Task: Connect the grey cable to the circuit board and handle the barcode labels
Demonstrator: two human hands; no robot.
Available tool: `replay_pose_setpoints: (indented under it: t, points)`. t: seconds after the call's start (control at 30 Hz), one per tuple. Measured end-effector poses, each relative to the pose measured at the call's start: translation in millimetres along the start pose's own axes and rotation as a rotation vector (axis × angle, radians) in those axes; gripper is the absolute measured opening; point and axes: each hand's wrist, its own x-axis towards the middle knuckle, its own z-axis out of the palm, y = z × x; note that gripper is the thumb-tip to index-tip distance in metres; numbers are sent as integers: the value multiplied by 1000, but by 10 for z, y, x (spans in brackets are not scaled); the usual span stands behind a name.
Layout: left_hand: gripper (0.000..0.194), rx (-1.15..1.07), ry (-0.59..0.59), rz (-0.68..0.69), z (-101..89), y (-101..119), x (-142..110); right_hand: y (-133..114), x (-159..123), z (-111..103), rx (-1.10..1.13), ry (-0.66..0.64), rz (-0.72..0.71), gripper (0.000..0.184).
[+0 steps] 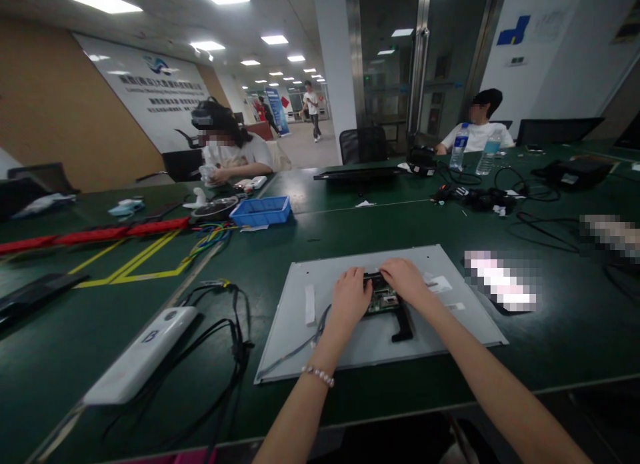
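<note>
A flat grey metal panel [360,354] lies on the dark green table in front of me. On its middle sits a green circuit board [383,303] in a black plastic bracket [403,323], whose arm reaches toward me. My left hand [351,294] curls over the left edge of the bracket, its fingertips at the far left corner. At the far right corner, the fingers of my right hand [404,279] are bent down onto the same bracket. Both hands partly hide the board. A thin grey cable [300,347] runs from under my left hand to the panel's near left corner.
To the left are a long white device [143,354] and tangled black cables [237,344]. A blue bin [261,211] stands farther back. At right lies a blurred-out phone-like object [500,282]. Two bottles [459,147] and a dark flat screen [357,175] are across the table, where two people sit.
</note>
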Motion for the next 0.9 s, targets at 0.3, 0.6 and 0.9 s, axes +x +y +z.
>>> replay_pose_setpoints:
  t: [0.3,0.6,0.9]
  points:
    - [27,-53,8,-11,58,-41,-13,319,-100,-207,-100,164,204,25]
    - [33,-103,59,-22,87,-70,-16,579,-208,-111,-60,-19,355,27]
    - [41,-212,98,-39,74,-102,-49,797,-286,-234,52,27,356,34]
